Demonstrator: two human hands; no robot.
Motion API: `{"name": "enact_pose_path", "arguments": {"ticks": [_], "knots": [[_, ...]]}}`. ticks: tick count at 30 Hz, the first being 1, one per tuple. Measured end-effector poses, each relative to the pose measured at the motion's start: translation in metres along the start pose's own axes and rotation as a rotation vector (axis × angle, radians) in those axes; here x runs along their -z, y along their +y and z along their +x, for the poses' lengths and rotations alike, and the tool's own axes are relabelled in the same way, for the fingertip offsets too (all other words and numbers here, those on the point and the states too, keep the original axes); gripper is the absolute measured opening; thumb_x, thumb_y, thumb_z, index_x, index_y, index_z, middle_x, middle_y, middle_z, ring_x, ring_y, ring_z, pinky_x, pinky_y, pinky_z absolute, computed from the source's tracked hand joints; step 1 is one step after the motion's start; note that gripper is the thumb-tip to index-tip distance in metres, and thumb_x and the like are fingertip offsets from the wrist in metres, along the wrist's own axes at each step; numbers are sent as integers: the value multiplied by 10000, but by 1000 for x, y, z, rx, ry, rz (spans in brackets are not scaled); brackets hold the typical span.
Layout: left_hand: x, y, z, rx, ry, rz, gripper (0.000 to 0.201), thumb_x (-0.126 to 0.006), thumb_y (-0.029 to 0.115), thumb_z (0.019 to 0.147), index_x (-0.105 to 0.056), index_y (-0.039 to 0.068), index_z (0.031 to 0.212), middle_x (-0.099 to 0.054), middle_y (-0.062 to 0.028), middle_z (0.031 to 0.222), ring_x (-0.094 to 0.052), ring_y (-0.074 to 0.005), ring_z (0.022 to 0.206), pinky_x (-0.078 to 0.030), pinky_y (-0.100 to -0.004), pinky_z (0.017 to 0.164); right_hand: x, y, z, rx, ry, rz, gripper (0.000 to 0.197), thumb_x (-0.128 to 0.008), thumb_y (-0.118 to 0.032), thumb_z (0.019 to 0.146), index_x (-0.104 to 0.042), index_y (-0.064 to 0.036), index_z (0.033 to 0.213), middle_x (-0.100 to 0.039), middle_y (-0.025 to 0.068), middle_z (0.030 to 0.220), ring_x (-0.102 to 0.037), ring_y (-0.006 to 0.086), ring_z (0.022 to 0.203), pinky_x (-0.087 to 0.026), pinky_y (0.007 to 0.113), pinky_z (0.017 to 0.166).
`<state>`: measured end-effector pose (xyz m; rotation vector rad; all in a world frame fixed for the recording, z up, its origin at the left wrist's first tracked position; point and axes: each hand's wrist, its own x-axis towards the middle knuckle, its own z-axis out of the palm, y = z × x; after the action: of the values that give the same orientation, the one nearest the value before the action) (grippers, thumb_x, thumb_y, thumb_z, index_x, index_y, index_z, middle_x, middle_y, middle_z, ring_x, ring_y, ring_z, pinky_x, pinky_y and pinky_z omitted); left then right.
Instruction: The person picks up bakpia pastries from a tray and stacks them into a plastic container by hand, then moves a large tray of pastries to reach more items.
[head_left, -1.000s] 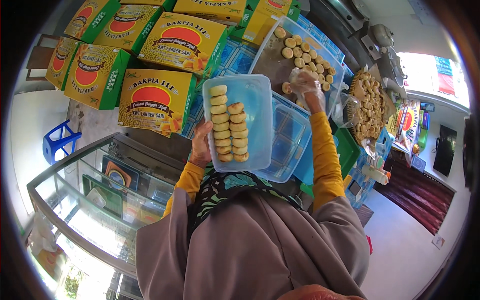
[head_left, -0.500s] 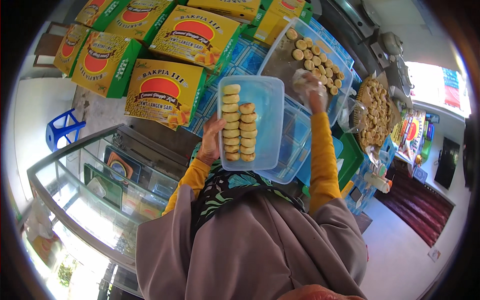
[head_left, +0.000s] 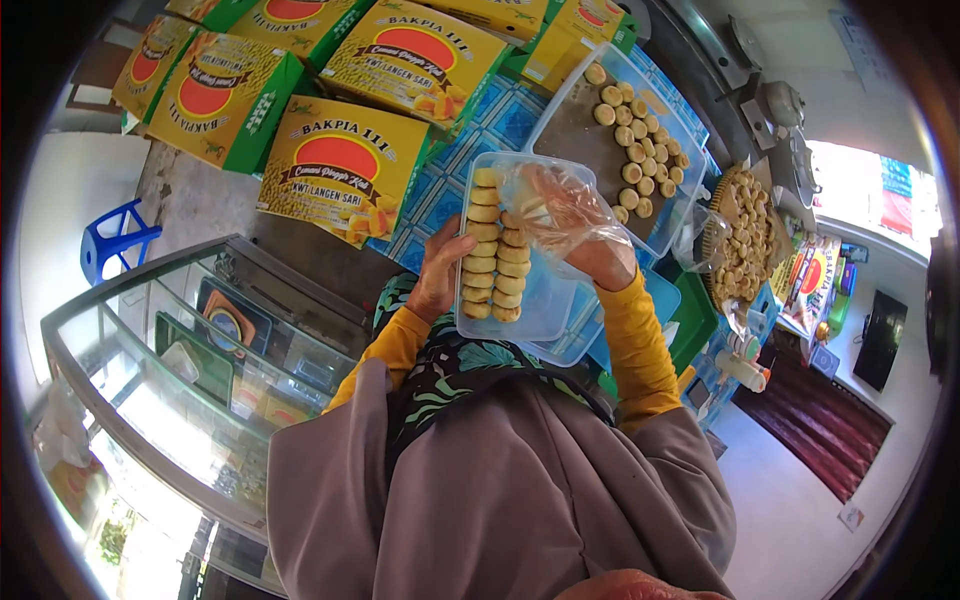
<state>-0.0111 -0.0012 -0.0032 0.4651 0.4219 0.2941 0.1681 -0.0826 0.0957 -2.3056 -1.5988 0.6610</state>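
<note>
My left hand [head_left: 438,268] grips the left wall of a clear plastic container [head_left: 548,312], thumb over its rim. Inside, round golden pastries [head_left: 481,232] stand on edge in two columns along the left side. My right hand [head_left: 568,208], in a loose clear plastic glove, reaches into the container. Its fingers are closed at the far end of the right column, on a pastry that the glove partly hides. Beyond the container, a larger clear tub [head_left: 575,142] holds more loose round pastries [head_left: 640,150], lying flat toward its right side.
Several yellow-and-green cardboard boxes [head_left: 345,165] stand at the far left of the blue-patterned table. A round woven basket [head_left: 716,205] heaped with pastries is on the right, near a green tray [head_left: 697,347]. A glass display case [head_left: 150,310] and a blue stool [head_left: 120,240] are left.
My right hand has come from the larger tub to the container, moving left and nearer. Fewer pastries lie at the near part of the tub's group. My left hand still holds the container.
</note>
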Motion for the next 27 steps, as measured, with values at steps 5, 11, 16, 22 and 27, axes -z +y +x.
{"name": "enact_pose_path", "arguments": {"ticks": [5, 11, 16, 22, 27], "knots": [[2, 1, -4, -9, -6, -17, 532, -538, 260, 868, -435, -37, 1298, -568, -154, 1216, -578, -240, 1111, -437, -362, 991, -40, 12, -12, -16, 236, 228, 548, -617, -206, 862, -453, -86, 1370, -539, 118, 1302, -509, 334, 1180, -411, 405, 981], [7, -3, -1, 0, 12, -43, 541, -542, 265, 870, -429, -36, 1304, -565, -150, 1224, -574, -237, 1122, -436, -358, 996, -67, 5, -11, 36, 472, 49, 659, -703, -276, 808, -443, -53, 1371, -574, 191, 1195, -528, 369, 1117, -418, 433, 952], [5, -3, 3, 0, -21, -16, 547, -540, 274, 878, -421, -35, 1313, -558, -146, 1233, -572, -239, 1120, -447, -361, 984, -74, 3, -10, -119, 427, 105, 643, -676, -244, 825, -429, -52, 1387, -551, 166, 1261, -510, 343, 1153, -406, 422, 963], [11, -4, 9, 14, 0, -60, 545, -544, 291, 892, -414, -9, 1329, -554, -133, 1233, -578, -230, 1099, -464, -368, 964, -41, -15, -33, -116, 432, 274, 592, -558, -87, 847, -389, -27, 1411, -446, 155, 1415, -469, 323, 1238, -377, 382, 1010], [3, 5, 19, 1, 46, -91, 547, -515, 374, 916, -438, 20, 1326, -553, -122, 1250, -578, -247, 1114, -465, -377, 969, -46, -27, -77, -275, 330, 821, 650, -484, 8, 814, -317, -7, 1441, -439, 184, 1414, -512, 328, 1192, -439, 354, 935]]}}
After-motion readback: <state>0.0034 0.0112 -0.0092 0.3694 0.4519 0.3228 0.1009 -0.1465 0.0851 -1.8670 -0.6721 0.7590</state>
